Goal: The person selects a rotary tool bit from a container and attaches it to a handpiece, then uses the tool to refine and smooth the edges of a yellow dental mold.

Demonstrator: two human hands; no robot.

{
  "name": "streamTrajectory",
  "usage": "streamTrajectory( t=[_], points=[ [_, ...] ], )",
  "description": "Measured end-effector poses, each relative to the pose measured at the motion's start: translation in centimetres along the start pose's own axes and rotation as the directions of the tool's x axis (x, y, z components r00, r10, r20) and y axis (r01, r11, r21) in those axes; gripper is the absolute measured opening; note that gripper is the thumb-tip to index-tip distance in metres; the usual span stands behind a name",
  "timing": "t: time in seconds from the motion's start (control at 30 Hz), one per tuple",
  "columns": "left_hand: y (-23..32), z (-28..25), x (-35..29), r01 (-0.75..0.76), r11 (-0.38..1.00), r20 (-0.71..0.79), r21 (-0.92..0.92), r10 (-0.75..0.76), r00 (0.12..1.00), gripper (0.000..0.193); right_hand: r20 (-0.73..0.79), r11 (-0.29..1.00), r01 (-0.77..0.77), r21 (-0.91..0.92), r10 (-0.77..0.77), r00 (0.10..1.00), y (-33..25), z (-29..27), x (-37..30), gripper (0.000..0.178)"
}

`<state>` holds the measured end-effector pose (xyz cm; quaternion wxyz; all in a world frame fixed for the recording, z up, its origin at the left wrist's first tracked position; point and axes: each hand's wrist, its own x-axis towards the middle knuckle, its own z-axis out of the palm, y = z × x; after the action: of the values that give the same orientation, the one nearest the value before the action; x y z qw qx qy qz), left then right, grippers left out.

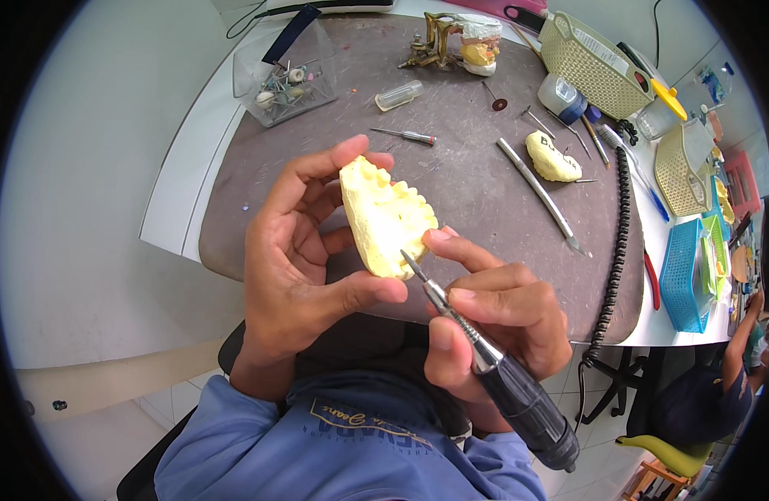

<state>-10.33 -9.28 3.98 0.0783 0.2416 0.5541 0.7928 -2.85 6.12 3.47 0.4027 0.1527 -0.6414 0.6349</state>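
A: so where's the yellow dental cast [380, 221]?
B: middle of the frame — left hand [292, 259] has it gripped between thumb and fingers, teeth toward the upper right.
A: and the right hand [514, 313]?
B: holding a black-and-silver rotary handpiece [526, 405] pen-style — bur [412, 263] over the cast's lower end, can't tell if it's touching.

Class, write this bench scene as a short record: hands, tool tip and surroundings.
Left hand: holds yellow dental cast
Right hand: holds black-and-silver rotary handpiece
Bur tip: at the cast's near end; contact unclear
Mat, right: silver-handled knife, cream plaster piece
Mat, far side: brass-coloured articulator
Upper left: clear bin of rotary bits
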Motion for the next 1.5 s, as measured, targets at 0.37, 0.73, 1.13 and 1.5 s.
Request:
streamTrajectory(
  t=[0.37, 0.73, 1.13, 1.5],
  points=[
    [-0.3, 0.0, -0.1, -0.098, 0.992, -0.040, 0.084, 0.102, 0.994, 0.098, 0.006, 0.999, 0.029, -0.028, -0.029, 1.000, 0.0, 0.0, -0.2, 0.020],
    [-0.2, 0.3, 0.0, -0.118, 0.985, -0.052, 0.124, 0.125, 0.991, 0.100, 0.034, 0.998, 0.026, -0.065, -0.023, 0.999, -0.2, -0.1, 0.0, 0.019],
    [-0.2, 0.2, 0.0, -0.120, 0.985, -0.060, 0.121, 0.128, 0.990, 0.098, 0.025, 0.998, 0.026, -0.057, -0.024, 0.999, 0.0, 0.1, -0.1, 0.019],
    [0.0, 0.7, 0.0, -0.041, 0.991, -0.154, 0.126, 0.060, 0.986, 0.107, -0.007, 0.999, -0.004, -0.039, 0.004, 1.000, -0.1, 0.2, -0.2, 0.019]
  ],
)
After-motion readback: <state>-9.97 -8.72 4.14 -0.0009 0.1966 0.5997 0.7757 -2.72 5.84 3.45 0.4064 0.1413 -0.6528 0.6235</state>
